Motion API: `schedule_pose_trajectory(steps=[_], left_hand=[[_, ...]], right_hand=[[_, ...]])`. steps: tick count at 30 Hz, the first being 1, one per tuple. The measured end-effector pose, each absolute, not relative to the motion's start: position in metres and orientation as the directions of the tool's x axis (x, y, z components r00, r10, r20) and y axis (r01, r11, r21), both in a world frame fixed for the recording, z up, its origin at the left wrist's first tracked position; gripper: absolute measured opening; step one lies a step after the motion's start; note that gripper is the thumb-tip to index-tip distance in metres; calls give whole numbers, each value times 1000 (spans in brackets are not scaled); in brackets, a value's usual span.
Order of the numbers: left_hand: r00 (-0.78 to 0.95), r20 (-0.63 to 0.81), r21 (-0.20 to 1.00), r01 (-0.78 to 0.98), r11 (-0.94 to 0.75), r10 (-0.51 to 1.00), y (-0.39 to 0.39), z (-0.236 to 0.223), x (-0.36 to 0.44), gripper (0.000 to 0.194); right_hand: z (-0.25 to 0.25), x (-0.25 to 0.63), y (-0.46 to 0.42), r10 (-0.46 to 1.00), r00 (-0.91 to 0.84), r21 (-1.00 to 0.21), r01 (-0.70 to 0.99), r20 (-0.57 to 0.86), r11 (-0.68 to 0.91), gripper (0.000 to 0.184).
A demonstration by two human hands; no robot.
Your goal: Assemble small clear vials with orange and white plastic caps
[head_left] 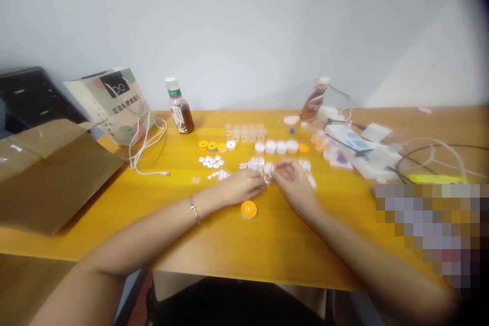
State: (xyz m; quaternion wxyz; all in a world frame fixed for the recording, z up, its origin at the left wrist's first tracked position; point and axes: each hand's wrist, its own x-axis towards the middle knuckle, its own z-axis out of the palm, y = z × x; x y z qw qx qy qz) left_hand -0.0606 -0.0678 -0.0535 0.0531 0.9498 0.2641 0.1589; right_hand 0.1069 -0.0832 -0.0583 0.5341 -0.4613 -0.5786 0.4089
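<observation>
My left hand [246, 187] reaches in from the left with its fingers pressed together. My right hand [295, 183] faces it, thumb and forefinger pinched. A small white-and-clear part [268, 172] sits right between both sets of fingertips; blur hides which hand holds it. Close behind the fingers lie small white plastic pieces [255, 164], and more white pieces [312, 181] are partly covered by my right hand. Just below my left hand stands an orange round cup-like part [249, 209]. Left of it are small white bits [219, 175] and white discs with pegs [211, 161].
Behind are clear cups [245, 132], yellow rings [212, 146] and white round caps [276, 146]. A drink bottle [181, 107] and a tilted bottle [315, 99] stand at the back. A cardboard box [57, 173], paper bag [114, 104], white cable [144, 150] and power strip [357, 147] flank the table [214, 244].
</observation>
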Motion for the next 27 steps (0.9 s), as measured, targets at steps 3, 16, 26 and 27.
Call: schedule_pose_trajectory(steps=[3, 16, 26, 27], left_hand=[[801, 283, 181, 496, -849, 528, -70, -56, -60, 21], [619, 308, 406, 601, -688, 722, -88, -28, -115, 14], [394, 236, 944, 125, -307, 888, -89, -37, -125, 23], [386, 220, 960, 79, -270, 896, -90, -39, -122, 25]], right_hand=[[-61, 104, -83, 973, -34, -973, 35, 228, 230, 24], [-60, 91, -99, 980, -106, -904, -380, -166, -195, 33], [-58, 72, -103, 962, -196, -823, -503, -187, -263, 17], [-59, 71, -104, 961, -209, -829, -492, -183, -264, 17]])
